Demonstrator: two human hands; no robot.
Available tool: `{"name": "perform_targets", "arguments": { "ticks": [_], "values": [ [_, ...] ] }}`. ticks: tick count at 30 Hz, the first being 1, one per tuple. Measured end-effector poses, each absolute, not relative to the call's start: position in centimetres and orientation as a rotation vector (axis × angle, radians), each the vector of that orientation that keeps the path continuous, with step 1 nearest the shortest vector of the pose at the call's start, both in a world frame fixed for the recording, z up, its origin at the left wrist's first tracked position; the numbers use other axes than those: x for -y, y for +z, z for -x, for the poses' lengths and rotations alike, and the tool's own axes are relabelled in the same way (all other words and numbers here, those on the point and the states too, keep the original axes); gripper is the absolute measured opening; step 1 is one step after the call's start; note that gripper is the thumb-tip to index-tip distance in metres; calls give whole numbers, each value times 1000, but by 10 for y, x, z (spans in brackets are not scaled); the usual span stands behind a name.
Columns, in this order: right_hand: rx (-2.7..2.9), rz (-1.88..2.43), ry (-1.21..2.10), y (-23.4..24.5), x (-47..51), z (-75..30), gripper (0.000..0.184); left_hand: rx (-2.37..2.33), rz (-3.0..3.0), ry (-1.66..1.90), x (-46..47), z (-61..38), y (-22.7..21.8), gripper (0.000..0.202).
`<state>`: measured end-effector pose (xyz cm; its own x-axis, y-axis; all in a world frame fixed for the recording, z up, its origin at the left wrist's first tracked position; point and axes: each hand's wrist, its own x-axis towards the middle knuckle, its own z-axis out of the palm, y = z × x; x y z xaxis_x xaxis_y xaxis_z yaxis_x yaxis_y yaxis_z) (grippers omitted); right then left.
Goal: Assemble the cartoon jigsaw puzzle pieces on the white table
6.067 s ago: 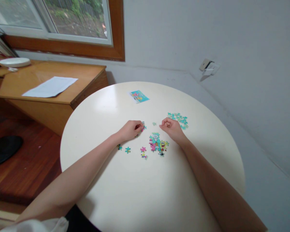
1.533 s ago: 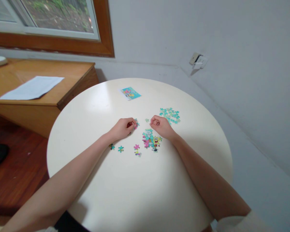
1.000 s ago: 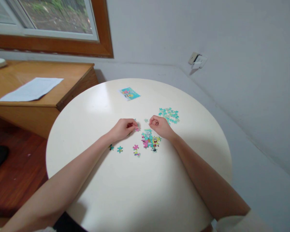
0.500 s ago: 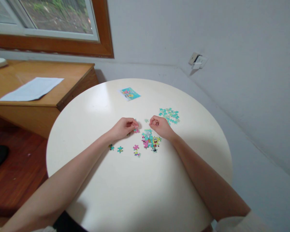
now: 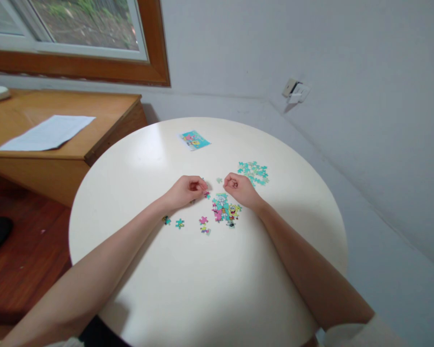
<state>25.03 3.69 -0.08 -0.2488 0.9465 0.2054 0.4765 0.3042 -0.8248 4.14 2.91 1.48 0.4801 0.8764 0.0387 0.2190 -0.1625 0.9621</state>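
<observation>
Both my forearms rest on a round cream table. My left hand is curled, its fingertips pinching a small pink and teal puzzle piece just left of the joined puzzle cluster. My right hand is a loose fist beside the cluster's upper right edge; nothing shows in it. A single pale piece lies between the hands. Loose pieces and two teal ones lie nearer me.
A heap of teal pieces lies right of my right hand. A small picture card sits at the table's far side. A wooden desk with a paper sheet stands left, under a window. A wall socket is behind.
My left hand has slid the pinched piece slightly right and down toward the joined cluster. My right hand has stayed put. The view has shifted since the earliest frame.
</observation>
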Motion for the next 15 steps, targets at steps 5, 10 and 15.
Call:
{"name": "perform_targets", "arguments": {
  "ticks": [5,10,15],
  "values": [
    [1856,1272,836,-2,-37,-251,1,-1056,-1845,850,-30,-40,15,7],
    [1850,1273,838,-2,-38,-250,0,-1195,-2226,762,-31,-37,18,20],
    [1851,1281,838,-1,-38,-249,1,-1191,-2444,557,-29,-36,17,28]
  ]
}}
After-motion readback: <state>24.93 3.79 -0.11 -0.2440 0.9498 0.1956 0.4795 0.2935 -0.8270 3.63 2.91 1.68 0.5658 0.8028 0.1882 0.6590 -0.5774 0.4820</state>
